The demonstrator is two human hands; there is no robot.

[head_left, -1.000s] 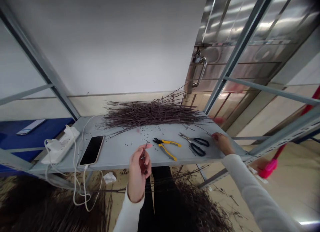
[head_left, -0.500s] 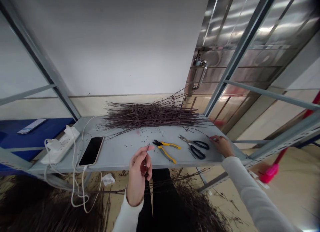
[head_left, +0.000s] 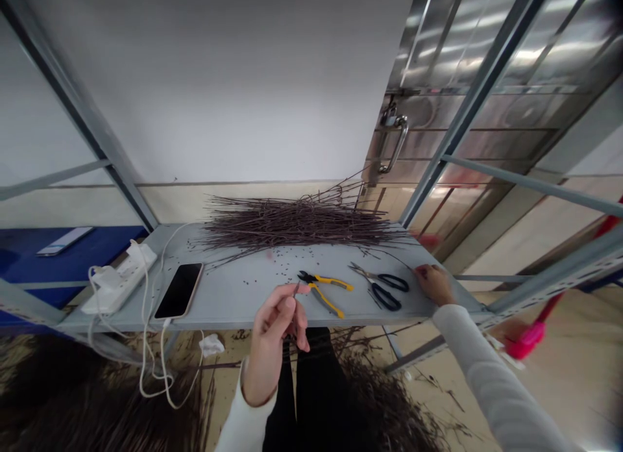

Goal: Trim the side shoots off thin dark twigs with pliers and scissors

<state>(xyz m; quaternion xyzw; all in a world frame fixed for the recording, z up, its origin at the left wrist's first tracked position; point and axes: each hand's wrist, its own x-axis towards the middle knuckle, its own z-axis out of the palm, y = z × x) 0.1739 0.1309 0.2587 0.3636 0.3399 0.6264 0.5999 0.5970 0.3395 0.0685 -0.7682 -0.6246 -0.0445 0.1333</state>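
Observation:
My left hand (head_left: 278, 328) is in front of the shelf's near edge, its fingers closed round a thin dark twig (head_left: 296, 287) whose tip sticks up past the thumb. A long stem runs behind this hand, below shelf level. At the shelf's right end, my right hand (head_left: 435, 285) has curled fingers at the end of a thin twig (head_left: 389, 254) that reaches out from the pile. Between the hands lie yellow-and-grey cutting pliers (head_left: 325, 289) and dark-handled scissors (head_left: 382, 286). A large pile of dark twigs (head_left: 296, 225) lies along the shelf's back.
On the left of the grey shelf (head_left: 228, 299) are a phone (head_left: 179, 291) and a white power strip (head_left: 121, 280) with hanging cables. More twigs (head_left: 384, 400) are heaped on the floor. Metal uprights (head_left: 452, 134) frame both sides.
My left hand has moved slightly right and its twig tip now comes close to the pliers. My right hand has shifted a little right, fingers more curled.

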